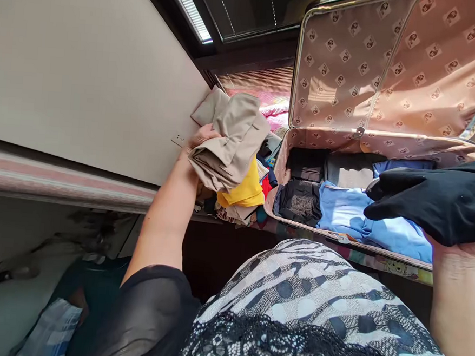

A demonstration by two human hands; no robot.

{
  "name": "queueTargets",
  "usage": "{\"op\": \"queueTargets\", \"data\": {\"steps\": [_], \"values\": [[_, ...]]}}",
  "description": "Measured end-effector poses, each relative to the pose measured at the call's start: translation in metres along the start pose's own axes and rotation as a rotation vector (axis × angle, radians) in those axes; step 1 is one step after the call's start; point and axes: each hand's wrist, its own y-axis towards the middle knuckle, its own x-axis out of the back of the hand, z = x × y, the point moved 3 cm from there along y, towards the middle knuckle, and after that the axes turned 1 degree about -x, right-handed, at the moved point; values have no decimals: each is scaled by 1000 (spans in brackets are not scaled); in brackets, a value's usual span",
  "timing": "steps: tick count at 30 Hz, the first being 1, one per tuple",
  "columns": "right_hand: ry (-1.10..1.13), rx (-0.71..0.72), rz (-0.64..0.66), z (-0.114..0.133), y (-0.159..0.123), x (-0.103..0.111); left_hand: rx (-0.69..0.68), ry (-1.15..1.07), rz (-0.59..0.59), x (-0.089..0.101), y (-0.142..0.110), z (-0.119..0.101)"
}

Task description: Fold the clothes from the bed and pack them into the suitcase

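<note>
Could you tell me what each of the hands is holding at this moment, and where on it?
The left hand grips a folded beige garment at its left edge; the right hand holds a black garment from underneath.

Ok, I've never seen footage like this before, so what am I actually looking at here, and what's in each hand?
This is one picture from a camera worn on a person's head, looking down at their own arms; there is no machine. The left hand grips a folded beige garment above a pile of clothes, with a yellow piece on top. The right hand, mostly hidden, holds a black garment over an open suitcase. Its patterned lid stands up. Inside lie folded blue clothes and dark clothes. The patterned fabric at the bottom is the person's top.
</note>
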Motion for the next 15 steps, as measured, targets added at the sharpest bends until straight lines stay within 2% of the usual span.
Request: {"op": "queueTargets", "data": {"steps": [2,4,6,9,11,12,15], "values": [[-187,105,-28,10,7,8,-13,-237,129,-50,3,-2],[-364,183,-168,19,10,13,31,-417,238,-115,5,3],[-494,219,-268,26,5,14,91,-461,286,-183,5,12],[-765,239,-228,32,-14,6,164,-492,347,-269,8,29],[-947,254,-224,36,-27,2,192,-531,364,-309,16,39],[-1016,264,-228,38,-31,1,201,-539,353,-323,23,45],[-1112,297,-340,47,-32,5,227,-478,268,-344,53,63]]}}
